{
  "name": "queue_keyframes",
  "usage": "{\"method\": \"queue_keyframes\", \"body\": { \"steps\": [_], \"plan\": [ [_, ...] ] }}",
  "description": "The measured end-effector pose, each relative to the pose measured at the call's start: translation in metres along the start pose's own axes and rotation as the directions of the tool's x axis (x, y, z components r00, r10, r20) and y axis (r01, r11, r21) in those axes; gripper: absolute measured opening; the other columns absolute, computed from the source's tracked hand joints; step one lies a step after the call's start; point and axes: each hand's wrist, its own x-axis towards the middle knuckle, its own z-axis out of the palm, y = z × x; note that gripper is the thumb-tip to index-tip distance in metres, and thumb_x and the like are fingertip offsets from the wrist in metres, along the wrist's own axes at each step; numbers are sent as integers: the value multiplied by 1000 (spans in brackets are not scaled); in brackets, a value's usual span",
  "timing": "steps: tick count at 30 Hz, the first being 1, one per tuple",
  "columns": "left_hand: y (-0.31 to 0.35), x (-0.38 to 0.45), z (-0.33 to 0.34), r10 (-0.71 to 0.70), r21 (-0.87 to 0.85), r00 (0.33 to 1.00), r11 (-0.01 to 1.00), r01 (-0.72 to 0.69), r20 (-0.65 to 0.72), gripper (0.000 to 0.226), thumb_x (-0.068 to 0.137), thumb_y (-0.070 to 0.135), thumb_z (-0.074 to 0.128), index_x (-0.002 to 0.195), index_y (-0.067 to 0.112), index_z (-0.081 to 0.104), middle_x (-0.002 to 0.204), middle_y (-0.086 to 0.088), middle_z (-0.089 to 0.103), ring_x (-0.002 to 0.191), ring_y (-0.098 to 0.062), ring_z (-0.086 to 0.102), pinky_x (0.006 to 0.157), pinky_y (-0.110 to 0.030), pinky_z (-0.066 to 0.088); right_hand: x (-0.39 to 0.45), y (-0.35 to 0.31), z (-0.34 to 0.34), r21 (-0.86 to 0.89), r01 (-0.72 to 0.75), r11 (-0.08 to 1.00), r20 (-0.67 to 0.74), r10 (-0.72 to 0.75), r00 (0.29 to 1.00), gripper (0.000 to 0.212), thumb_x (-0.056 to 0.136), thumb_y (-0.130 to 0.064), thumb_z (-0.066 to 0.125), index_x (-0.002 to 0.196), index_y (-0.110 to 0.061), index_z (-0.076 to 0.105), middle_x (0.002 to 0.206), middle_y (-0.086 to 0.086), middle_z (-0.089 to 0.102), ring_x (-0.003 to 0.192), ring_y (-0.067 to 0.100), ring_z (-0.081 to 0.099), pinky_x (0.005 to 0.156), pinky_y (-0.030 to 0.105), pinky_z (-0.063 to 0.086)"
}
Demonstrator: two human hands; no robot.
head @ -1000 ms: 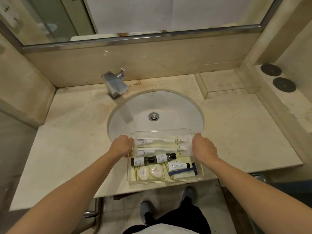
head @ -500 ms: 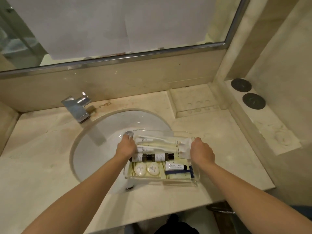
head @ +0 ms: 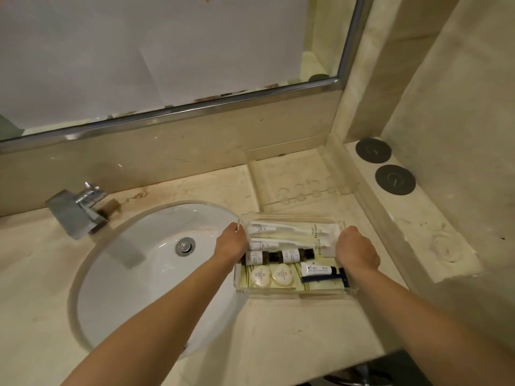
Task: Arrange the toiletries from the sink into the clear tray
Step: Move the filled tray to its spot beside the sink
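Observation:
The clear tray (head: 295, 293) is held above the counter at the right rim of the white sink (head: 139, 274). My left hand (head: 231, 243) grips its left side and my right hand (head: 356, 252) grips its right side. Inside lie white sachets (head: 292, 232) at the back, two small dark bottles (head: 278, 256) in the middle, two round white soaps (head: 270, 276) at the front left, a small white tube (head: 317, 270) and a blue razor (head: 323, 280) at the front right.
A chrome tap (head: 78, 210) stands at the sink's back left. A second clear tray (head: 295, 179) sits empty in the counter's back right corner. Two dark round discs (head: 384, 162) lie on the raised ledge at the right. The mirror (head: 167, 51) spans the back wall.
Both hands have carried the filled tray from over the front of the sink to the right, toward the counter beside the basin. My view has swung right and nearer.

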Motion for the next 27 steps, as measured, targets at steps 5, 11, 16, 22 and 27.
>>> {"method": "queue_keyframes", "body": {
  "steps": [5,11,16,22,27],
  "plan": [
    [19,1,18,11,-21,997,1000,-10,71,40,103,38,28,126,14,50,116,-7,55,103,-29,58,81,-40,56,17,14,-2,68,-57,996,-29,60,998,38,100,-25,24,121,-6,50,114,18,61,99,36,57,71,36,39],
    [36,7,39,31,-22,989,999,-28,145,39,100,35,31,125,16,54,121,-11,61,103,-31,62,87,-46,56,34,33,-1,212,-108,971,-69,125,990,30,97,-22,34,104,-2,56,97,16,60,80,31,53,64,34,42],
    [40,14,47,29,-2,995,1000,-29,94,37,102,33,32,110,11,61,106,-12,65,96,-31,63,86,-43,56,37,36,1,252,-115,961,-80,139,987,27,95,-20,38,99,-2,57,97,17,60,80,31,51,65,33,39],
    [35,31,37,-27,-61,1000,998,27,2,37,98,37,42,77,12,60,96,-17,69,91,-34,66,88,-47,56,42,22,4,353,-86,932,-40,107,994,29,94,-19,38,98,0,59,102,19,61,86,34,56,69,34,41],
    [19,46,23,-177,-218,984,961,171,-7,44,91,46,53,81,5,63,95,-17,70,91,-35,68,89,-47,56,39,10,6,442,-82,893,-10,96,995,22,92,-17,41,104,-10,59,106,14,62,98,37,59,76,37,45]
  ]
}}
